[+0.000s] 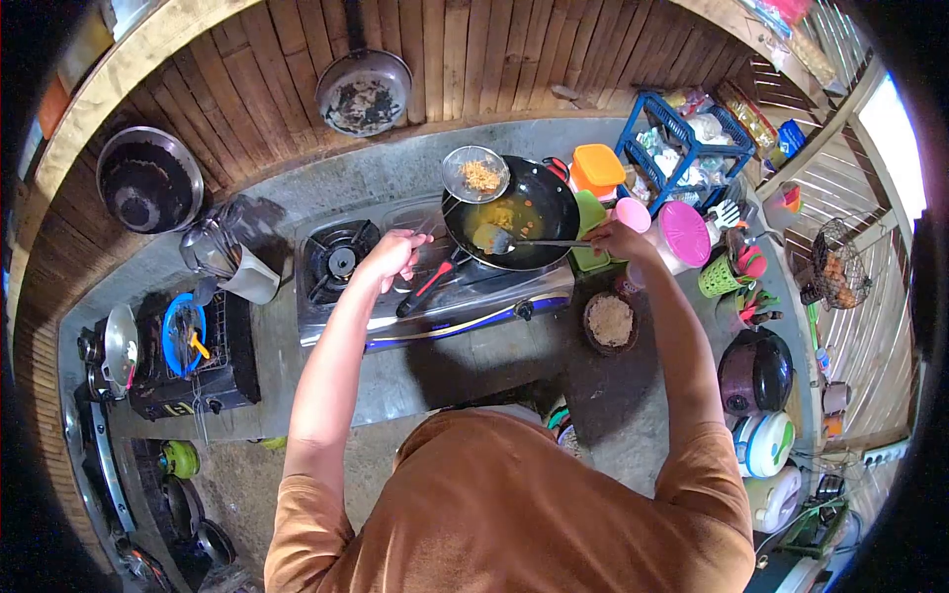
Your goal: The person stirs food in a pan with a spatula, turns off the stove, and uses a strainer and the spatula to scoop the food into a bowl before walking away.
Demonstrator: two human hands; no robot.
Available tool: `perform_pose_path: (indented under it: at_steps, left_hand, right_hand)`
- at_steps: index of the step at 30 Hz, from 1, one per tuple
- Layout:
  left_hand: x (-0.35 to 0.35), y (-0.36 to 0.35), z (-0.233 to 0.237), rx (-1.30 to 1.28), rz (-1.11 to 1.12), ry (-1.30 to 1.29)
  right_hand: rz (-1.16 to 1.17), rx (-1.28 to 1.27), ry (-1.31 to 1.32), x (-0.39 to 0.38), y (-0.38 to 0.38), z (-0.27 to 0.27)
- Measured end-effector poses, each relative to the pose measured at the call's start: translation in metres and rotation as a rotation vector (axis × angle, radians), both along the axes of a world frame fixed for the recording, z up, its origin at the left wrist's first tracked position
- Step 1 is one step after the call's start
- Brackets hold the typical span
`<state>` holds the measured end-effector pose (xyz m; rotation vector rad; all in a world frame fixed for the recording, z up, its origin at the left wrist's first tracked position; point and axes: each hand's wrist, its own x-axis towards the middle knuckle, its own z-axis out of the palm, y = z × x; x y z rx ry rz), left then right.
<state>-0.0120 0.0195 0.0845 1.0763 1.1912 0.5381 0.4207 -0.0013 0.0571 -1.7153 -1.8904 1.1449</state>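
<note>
A black wok (539, 203) with yellowish oil and small food pieces in it stands on the right burner of the gas stove. My left hand (393, 259) is closed at the left of the wok, apparently round the thin handle of a mesh strainer (476, 175). Golden fried bits lie in the strainer, held over the wok's upper left rim. From the right, my right hand (615, 240) grips a metal spatula (544, 243), whose head is down in the oil. The wok's black and red handle (427, 286) points toward me, below my left hand.
A bowl of pale crumbly food (610, 323) sits right of the stove (465, 321). Beyond are an orange container (597, 168), a pink-lidded tub (683, 235) and a blue rack (682, 148). The bare left burner (342, 261) is beside my left forearm.
</note>
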Motion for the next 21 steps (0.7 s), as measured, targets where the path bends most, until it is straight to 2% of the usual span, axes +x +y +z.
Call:
perform_pose_path:
  at_steps: [5,8,10,11,12,14,15,18,20,21]
  left_hand:
    - [0.0,0.001,-0.001,0.032,-0.006,-0.011]
    - [0.0,0.001,0.0,0.023,0.0,-0.006]
    - [-0.001,0.005,-0.006,0.029,-0.012,-0.002]
    - [-0.002,0.006,-0.008,0.034,-0.021,0.002]
    - [-0.001,0.005,-0.008,0.035,-0.022,0.002]
    - [0.002,0.002,-0.009,0.072,-0.04,0.033]
    - [0.004,0.001,-0.007,0.073,-0.042,0.033]
    - [0.013,-0.002,-0.005,0.054,-0.062,0.048]
    - [0.021,-0.002,-0.006,-0.007,-0.057,0.027]
    - [0.024,-0.002,-0.007,-0.006,-0.061,0.027]
  right_hand:
    - [-0.026,0.037,-0.026,-0.001,-0.006,0.016]
    - [0.051,0.078,-0.152,0.01,-0.004,0.035]
    - [-0.073,0.003,-0.106,0.037,0.006,0.033]
    - [-0.058,0.076,-0.084,0.046,0.006,0.04]
    - [-0.059,0.076,-0.084,0.04,-0.001,0.061]
    - [-0.119,0.157,-0.304,0.02,-0.016,0.112]
    - [-0.122,0.157,-0.304,0.02,-0.015,0.115]
    - [-0.215,0.294,-0.232,0.009,-0.021,0.129]
    - [-0.214,0.599,-0.473,-0.024,-0.034,0.136]
    - [-0.156,0.681,-0.511,-0.031,-0.035,0.129]
